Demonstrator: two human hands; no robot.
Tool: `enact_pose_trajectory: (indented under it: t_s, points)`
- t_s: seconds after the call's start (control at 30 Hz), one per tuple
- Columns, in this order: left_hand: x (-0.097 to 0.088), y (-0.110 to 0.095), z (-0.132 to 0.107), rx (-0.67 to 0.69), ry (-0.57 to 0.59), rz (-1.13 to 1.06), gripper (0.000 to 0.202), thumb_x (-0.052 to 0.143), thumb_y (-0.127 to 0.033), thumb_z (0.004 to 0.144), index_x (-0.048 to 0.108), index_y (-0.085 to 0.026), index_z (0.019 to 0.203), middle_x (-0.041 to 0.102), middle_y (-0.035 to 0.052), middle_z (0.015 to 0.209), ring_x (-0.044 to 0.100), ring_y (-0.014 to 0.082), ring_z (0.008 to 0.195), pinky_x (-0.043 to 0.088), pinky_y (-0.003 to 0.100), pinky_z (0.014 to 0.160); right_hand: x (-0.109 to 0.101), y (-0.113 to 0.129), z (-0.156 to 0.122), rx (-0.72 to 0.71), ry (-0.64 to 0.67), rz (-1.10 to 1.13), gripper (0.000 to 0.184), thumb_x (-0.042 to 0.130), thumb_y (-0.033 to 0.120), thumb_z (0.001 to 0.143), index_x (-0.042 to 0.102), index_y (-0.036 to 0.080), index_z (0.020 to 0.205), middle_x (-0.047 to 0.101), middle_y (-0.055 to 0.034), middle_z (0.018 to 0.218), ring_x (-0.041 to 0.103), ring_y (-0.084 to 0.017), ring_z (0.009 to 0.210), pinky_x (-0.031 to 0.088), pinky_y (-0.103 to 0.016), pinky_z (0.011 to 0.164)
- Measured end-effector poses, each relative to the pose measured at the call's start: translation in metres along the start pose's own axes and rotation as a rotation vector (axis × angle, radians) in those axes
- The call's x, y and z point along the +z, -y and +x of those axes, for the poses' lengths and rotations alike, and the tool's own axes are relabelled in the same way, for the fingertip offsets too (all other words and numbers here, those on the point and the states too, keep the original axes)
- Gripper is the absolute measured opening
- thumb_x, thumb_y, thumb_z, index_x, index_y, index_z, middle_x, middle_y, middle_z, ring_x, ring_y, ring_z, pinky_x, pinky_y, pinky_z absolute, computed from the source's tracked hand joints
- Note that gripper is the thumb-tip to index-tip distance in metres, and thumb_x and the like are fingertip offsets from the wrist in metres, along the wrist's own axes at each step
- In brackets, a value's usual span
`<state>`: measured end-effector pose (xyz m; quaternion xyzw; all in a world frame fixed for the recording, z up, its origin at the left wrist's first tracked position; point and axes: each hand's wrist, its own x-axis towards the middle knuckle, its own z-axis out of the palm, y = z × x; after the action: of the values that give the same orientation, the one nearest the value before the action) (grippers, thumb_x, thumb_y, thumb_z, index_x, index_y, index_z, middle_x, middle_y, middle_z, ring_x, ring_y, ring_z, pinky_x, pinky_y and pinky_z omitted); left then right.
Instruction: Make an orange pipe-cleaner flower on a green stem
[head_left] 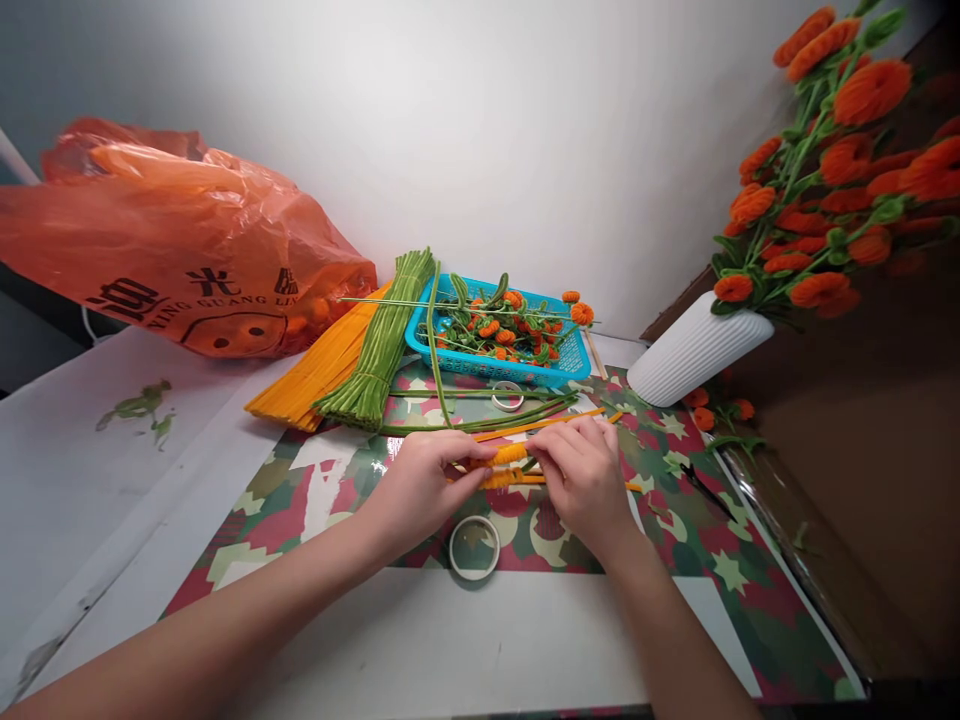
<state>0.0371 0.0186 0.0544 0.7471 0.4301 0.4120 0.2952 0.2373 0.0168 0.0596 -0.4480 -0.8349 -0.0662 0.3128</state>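
Note:
Between my two hands is a coiled orange pipe cleaner (510,454), held low over the patterned mat. My left hand (427,485) pinches its left end with thumb and forefinger. At the other end, the fingertips of my right hand (581,475) close on it. Just below lies a second coiled orange piece, close to my left thumb. Straight orange pipe cleaners (551,425) lie behind and under my right hand. Toward me from the hands rests a roll of tape (474,548), and a smaller tape roll (508,396) lies behind them.
A blue basket (574,372) holds orange flowers with green stems. Beside it lie green (386,340) and orange (300,385) pipe cleaner bundles. An orange plastic bag (225,250) stands at left. A white vase (697,348) of flowers leans at right, near dark scissors (706,490).

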Motion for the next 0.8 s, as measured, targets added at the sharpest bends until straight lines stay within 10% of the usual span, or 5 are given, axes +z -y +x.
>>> enact_pose_trajectory:
  t_s: [0.8]
  points:
    - [-0.0018, 0.0037, 0.002, 0.013, 0.043, 0.072, 0.014, 0.065, -0.012, 0.076, 0.076, -0.02, 0.081, 0.074, 0.0023, 0.074, 0.066, 0.0141, 0.063, 0.051, 0.023, 0.06, 0.0011, -0.0001, 0.0006, -0.064, 0.032, -0.035, 0.018, 0.047, 0.01, 0.092, 0.059, 0.021, 0.085, 0.07, -0.0008, 0.083, 0.049, -0.018, 0.077, 0.027, -0.037, 0.078]
